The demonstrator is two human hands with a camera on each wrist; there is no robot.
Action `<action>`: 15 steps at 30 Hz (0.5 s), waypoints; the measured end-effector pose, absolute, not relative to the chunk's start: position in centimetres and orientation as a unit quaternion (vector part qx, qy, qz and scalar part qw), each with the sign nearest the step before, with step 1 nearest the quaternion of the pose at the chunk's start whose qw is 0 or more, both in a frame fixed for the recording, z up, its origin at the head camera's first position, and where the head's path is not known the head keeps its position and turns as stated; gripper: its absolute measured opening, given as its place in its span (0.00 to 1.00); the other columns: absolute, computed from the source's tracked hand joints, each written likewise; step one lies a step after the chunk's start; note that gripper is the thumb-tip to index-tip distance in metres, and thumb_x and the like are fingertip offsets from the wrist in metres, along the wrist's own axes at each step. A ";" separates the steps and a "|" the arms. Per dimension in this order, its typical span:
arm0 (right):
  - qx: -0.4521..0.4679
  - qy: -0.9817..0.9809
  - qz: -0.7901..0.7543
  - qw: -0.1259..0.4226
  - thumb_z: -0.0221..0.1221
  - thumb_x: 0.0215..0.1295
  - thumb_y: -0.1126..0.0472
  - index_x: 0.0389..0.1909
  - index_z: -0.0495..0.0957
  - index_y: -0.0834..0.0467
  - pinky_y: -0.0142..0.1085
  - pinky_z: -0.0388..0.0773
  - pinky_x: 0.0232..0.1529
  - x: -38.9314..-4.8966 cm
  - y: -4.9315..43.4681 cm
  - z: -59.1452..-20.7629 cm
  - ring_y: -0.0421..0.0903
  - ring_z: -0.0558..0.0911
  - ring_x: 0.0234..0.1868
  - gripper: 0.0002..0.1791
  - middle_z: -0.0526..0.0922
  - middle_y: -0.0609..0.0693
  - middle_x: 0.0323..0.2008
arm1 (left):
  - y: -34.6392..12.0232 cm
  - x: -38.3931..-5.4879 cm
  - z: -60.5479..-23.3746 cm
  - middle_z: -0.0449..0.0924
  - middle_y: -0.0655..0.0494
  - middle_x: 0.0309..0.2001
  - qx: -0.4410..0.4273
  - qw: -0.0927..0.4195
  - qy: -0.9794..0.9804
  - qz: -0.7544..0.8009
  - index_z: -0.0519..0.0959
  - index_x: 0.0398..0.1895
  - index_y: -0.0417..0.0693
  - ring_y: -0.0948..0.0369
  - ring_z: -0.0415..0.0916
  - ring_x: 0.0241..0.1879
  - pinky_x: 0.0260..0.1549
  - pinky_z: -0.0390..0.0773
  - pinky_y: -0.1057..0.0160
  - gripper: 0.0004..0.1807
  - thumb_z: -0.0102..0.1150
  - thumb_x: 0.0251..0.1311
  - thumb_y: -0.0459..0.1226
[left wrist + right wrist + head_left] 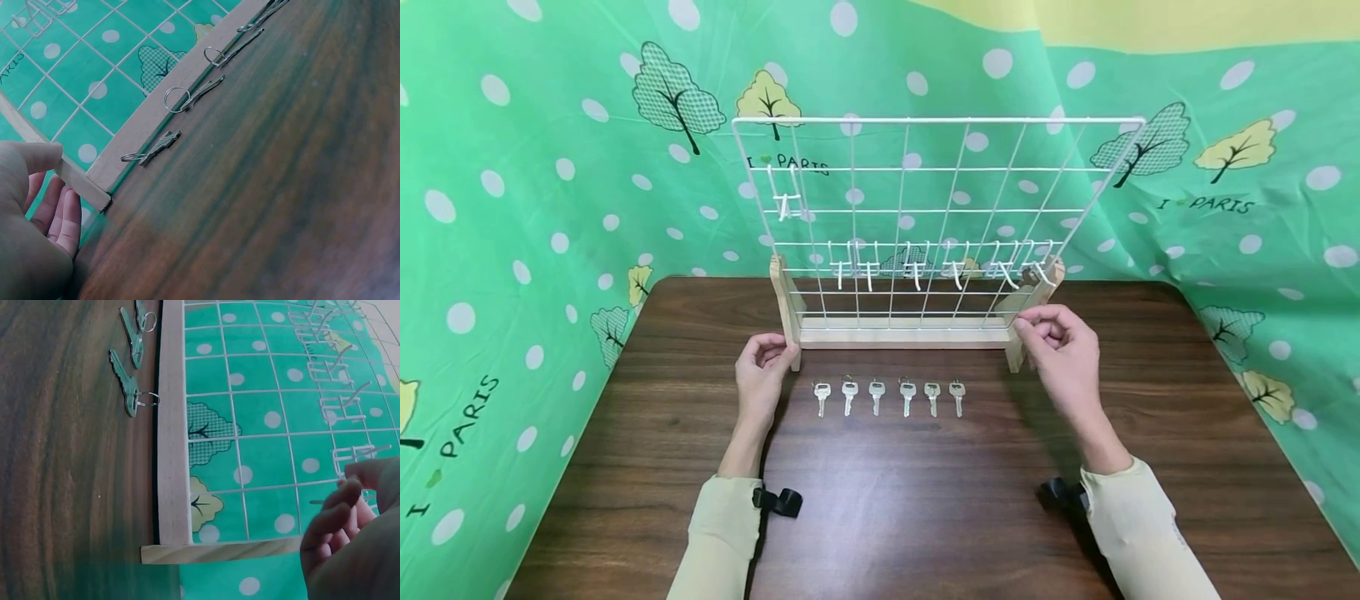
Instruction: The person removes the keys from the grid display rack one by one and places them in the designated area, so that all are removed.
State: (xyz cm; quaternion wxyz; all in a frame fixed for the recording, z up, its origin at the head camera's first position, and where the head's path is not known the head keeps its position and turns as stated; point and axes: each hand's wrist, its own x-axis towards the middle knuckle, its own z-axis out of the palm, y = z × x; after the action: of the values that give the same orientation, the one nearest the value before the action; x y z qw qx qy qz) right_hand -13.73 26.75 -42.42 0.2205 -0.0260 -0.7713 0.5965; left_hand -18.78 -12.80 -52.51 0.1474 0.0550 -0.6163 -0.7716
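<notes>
A white wire grid rack stands upright in a wooden base. My left hand grips the rack's left wooden leg low down, between thumb and fingers. My right hand is in front of the right wooden leg, its fingers bent and the thumb close to the index fingertip. Whether that hand pinches something or touches the leg is hidden. Several metal keys, with small rings, lie in a row on the table before the base.
White wire hooks hang in a row low on the grid, and more hooks hang at its upper left. Something greyish near the rightmost hook is too small to tell. Behind the brown wooden table hangs a green dotted cloth.
</notes>
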 end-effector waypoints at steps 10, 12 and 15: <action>-0.038 -0.742 0.606 0.285 0.69 0.73 0.72 0.47 0.85 0.72 0.24 0.61 0.14 -14.1 26.4 -41.4 0.33 0.67 0.12 0.07 0.76 0.42 0.16 | -12.8 -18.7 -52.3 0.83 0.58 0.39 0.051 0.148 -0.618 -0.770 0.79 0.45 0.27 0.65 0.82 0.41 0.43 0.84 0.74 0.11 0.69 0.63 0.16; -0.040 -0.740 0.604 0.293 0.68 0.73 0.72 0.47 0.85 0.71 0.24 0.60 0.14 -14.3 26.5 -41.4 0.33 0.67 0.12 0.07 0.75 0.42 0.16 | -12.8 -18.7 -52.3 0.83 0.58 0.39 0.050 0.148 -0.618 -0.770 0.80 0.45 0.28 0.65 0.82 0.41 0.44 0.84 0.74 0.11 0.69 0.63 0.17; -0.040 -0.735 0.603 0.308 0.68 0.73 0.73 0.48 0.85 0.71 0.24 0.59 0.14 -14.6 26.4 -41.5 0.33 0.66 0.13 0.07 0.75 0.42 0.16 | -12.8 -18.6 -52.3 0.83 0.58 0.39 0.050 0.149 -0.618 -0.770 0.79 0.45 0.26 0.65 0.83 0.41 0.44 0.83 0.74 0.11 0.69 0.63 0.17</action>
State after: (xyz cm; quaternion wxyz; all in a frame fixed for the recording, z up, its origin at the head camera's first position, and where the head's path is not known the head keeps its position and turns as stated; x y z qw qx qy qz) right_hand -14.60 26.44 -41.45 0.3080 -0.0397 -0.7351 0.6026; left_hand -18.65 -12.82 -52.28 0.1493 0.0498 -0.6183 -0.7700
